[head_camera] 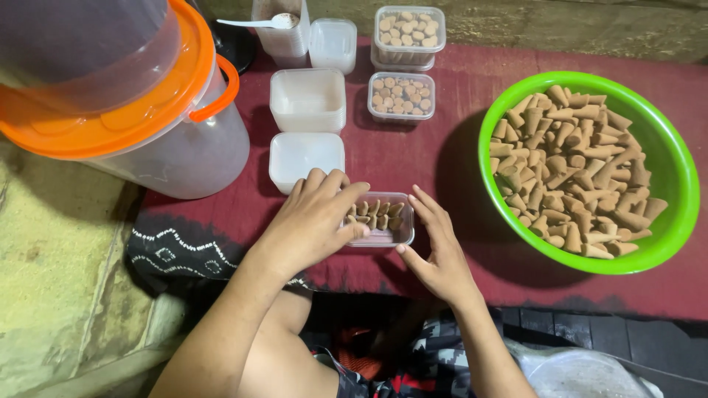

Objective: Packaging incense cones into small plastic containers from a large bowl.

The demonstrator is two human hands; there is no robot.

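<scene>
Left hand (310,221) clamped on small clear box (382,218) of cones (376,211); right hand (436,247) apart, steadying its side — a nudge could likely tip cones onto red cloth (457,147).

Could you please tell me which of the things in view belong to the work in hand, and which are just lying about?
In use:
left hand and right hand on the small clear box part-filled with cones
green bowl of brown cones
two filled boxes
stack of empty boxes

Lying about:
big tub with orange lid
white spoon
red cloth
</scene>
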